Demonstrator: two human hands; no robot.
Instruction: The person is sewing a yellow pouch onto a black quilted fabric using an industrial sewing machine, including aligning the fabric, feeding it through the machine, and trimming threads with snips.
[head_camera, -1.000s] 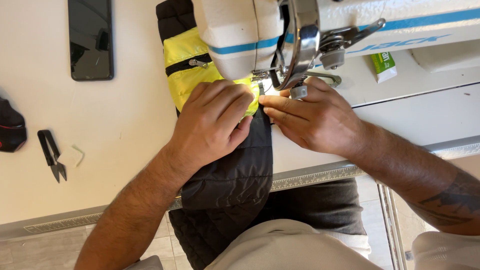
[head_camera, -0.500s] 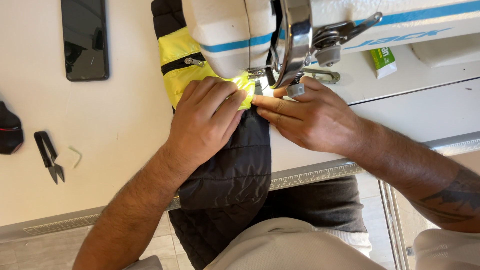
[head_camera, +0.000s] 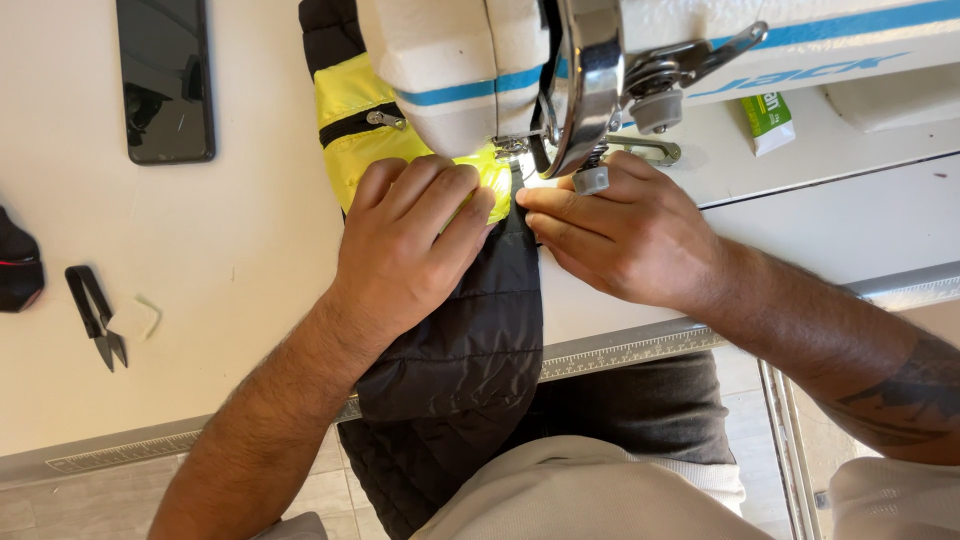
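Both my hands are on the quilted garment under the sewing machine head (head_camera: 470, 70). Left hand (head_camera: 405, 245) lies flat, fingers together, pressing the black quilted fabric (head_camera: 460, 340) and the neon-yellow panel (head_camera: 355, 105) down onto the table (head_camera: 230, 270). Right hand (head_camera: 625, 235) comes in from 3 o'clock, fingertips (head_camera: 535, 200) pressed together and nipping the fabric edge just at 6 o'clock of the presser foot (head_camera: 510, 150).

Change over the last second: the view has drifted a little, but the hands sit in nearly the same spots, and the yellow strip showing between them looks slightly shorter. I read that as the seam feeding slowly away from me, toward 12 o'clock, not a reposition.

Garment runs from under the machine at 12 o'clock, across the table edge, down into my lap at 6 o'clock. A black zipper (head_camera: 355, 122) crosses the yellow panel.

At 9 o'clock of the left hand: black thread snips (head_camera: 97, 318). At 10 o'clock: a dark smartphone (head_camera: 165, 80), lying flat. Small green-and-white packet (head_camera: 768, 122) at 2 o'clock, behind the machine.
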